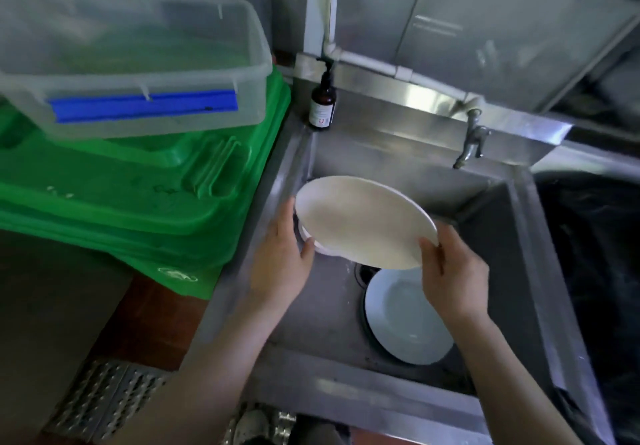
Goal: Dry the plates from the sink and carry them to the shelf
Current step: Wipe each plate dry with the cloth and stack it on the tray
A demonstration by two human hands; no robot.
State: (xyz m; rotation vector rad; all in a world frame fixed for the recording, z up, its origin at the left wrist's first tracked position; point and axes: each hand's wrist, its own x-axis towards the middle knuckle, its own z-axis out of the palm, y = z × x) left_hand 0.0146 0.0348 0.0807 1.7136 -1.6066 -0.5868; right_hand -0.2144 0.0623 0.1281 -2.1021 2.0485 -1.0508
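White round ceramic plate [363,219] clamped at opposite rims by left hand [282,254] and right hand [450,268] above stainless-steel sink [485,202]; pale blue plate [408,316] below.

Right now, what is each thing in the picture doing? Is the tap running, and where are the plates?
White plate: lifted above the sink, tilted, held at both edges.
Left hand: gripping the plate's left edge.
Right hand: gripping the plate's right edge.
Second plate: lying in the sink bottom, face up.
Tap: no water visibly running.
Sink: not filled with water.
Pump bottle: upright on the sink's back corner.
Clear tub: resting on the green crates.
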